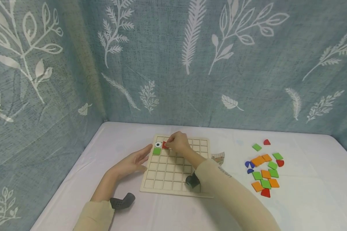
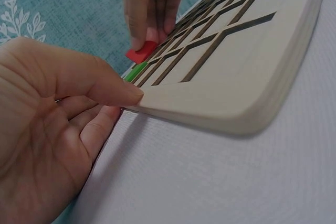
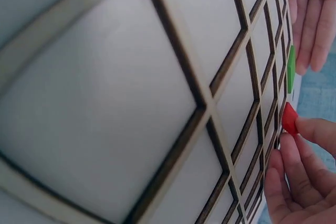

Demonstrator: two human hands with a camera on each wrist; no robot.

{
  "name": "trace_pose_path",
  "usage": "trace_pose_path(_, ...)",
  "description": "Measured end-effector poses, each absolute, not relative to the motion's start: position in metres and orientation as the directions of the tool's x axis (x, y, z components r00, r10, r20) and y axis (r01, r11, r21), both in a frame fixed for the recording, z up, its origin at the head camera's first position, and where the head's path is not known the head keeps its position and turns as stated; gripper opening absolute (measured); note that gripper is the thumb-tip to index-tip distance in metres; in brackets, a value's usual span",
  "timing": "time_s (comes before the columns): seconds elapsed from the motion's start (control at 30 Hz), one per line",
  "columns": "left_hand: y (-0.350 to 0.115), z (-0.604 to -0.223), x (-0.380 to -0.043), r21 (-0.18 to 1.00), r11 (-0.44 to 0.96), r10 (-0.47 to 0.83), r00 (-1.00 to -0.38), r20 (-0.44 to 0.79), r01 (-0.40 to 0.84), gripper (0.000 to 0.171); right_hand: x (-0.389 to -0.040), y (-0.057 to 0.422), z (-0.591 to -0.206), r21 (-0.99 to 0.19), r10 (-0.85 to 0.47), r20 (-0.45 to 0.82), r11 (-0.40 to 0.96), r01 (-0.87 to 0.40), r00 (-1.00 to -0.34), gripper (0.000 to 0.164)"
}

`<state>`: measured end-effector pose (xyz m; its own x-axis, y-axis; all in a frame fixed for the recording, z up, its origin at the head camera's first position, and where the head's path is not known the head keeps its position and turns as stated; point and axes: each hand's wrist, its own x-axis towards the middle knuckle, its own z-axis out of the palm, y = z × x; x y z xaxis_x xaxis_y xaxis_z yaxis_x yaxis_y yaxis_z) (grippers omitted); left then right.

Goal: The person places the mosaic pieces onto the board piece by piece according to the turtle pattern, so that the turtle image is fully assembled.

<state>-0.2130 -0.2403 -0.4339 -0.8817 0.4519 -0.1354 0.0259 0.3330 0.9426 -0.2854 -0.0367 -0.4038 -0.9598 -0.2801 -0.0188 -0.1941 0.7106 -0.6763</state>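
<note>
The right hand (image 1: 177,142) pinches a small red tile (image 1: 165,145) between thumb and fingertips, over the far left of a wooden grid board (image 1: 162,175). In the right wrist view, that red piece (image 3: 290,118) stands tilted at the grid's edge. Left of it on the board lies a white tile with a black-dotted circle (image 1: 158,145), and below that a green tile (image 1: 156,151). My left hand (image 1: 136,161) rests at the board's left side with relaxed fingers. In the left wrist view, a fingertip of the left hand (image 2: 58,93) touches the board's rim.
On the right of the white-covered table lie scattered loose pieces: orange tiles (image 1: 265,174), green tiles (image 1: 257,175), red pieces (image 1: 265,192) and blue pieces (image 1: 250,171). A patterned piece (image 1: 218,158) sits just right of the board, partly behind the right sleeve (image 1: 228,186). A patterned curtain (image 1: 173,80) hangs behind.
</note>
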Motion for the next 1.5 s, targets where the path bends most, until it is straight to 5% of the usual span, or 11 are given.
trace_pose_path(1.17,-0.239,-0.432,-0.218,0.942,0.332,0.474,-0.872,-0.117,0.054,0.089,-0.290,-0.037,-0.388,-0.582,-0.286,-0.048,0.787,-0.206,-0.957,0.015)
trace_pose_path(1.37,-0.240,-0.435,-0.216,0.936,0.346,0.471,-0.874,-0.120,0.058,0.089,-0.293,-0.028,-0.375,-0.602,-0.331,-0.154,0.778,-0.177,-0.931,0.025)
trace_pose_path(1.5,-0.241,-0.435,-0.214,0.940,0.338,0.468,-0.876,-0.119,0.053,0.088,-0.295,-0.022,-0.361,-0.506,-0.454,-0.339,0.826,-0.247,-0.824,0.030)
